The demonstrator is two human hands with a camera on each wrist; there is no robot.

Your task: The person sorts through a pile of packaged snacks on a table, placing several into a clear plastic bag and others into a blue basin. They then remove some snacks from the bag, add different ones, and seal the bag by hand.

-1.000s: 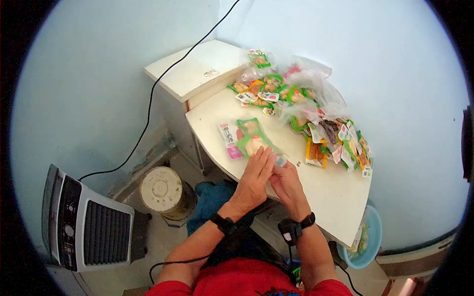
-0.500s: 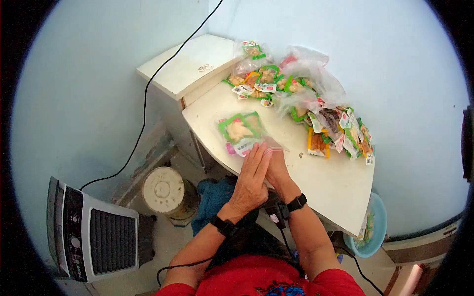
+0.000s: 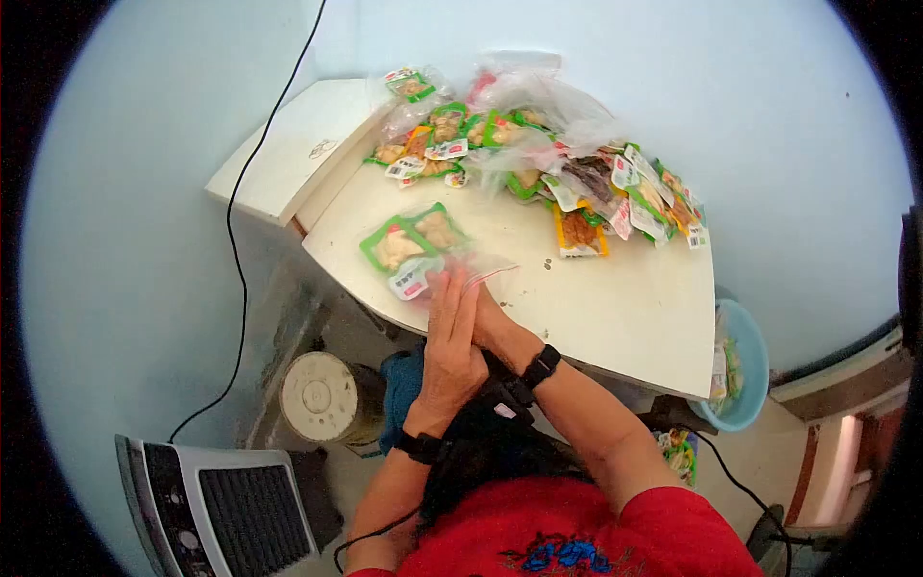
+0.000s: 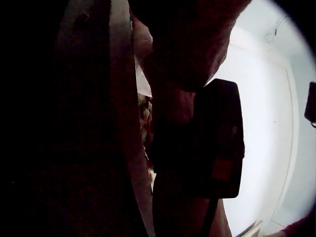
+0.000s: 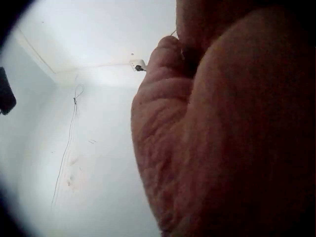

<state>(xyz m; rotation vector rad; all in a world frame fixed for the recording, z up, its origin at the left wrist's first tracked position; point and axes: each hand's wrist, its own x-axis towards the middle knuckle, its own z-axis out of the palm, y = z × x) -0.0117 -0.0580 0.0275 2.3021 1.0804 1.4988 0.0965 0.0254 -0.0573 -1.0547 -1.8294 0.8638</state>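
Note:
A clear zip bag (image 3: pixel 495 266) with a red line along its mouth lies at the table's near left edge. Two green-edged snack packs (image 3: pixel 396 247) with pale food pieces show at its far end, along with a white and pink label. My left hand (image 3: pixel 454 332) rests over the near part of the bag, fingers straight and pointing away from me. My right hand (image 3: pixel 495 325) is close beside it, its fingers hidden by the bag's mouth and the left hand; I cannot tell how they lie. In the right wrist view, that hand's skin (image 5: pixel 163 128) fills much of the picture.
Many snack packs (image 3: pixel 582 231) and loose clear bags (image 3: pixel 548 101) are heaped along the back of the white table (image 3: pixel 625 317). A blue basin (image 3: pixel 755 385) stands at the right. On the left are a round-topped bin (image 3: pixel 319 394), an air cooler (image 3: pixel 250 510) and a hanging black cable (image 3: pixel 234 260).
The green-edged packs have turned and spread out flatter at the bag's far end. My right hand has slid under the red-lined mouth, while the head view has swung to the right.

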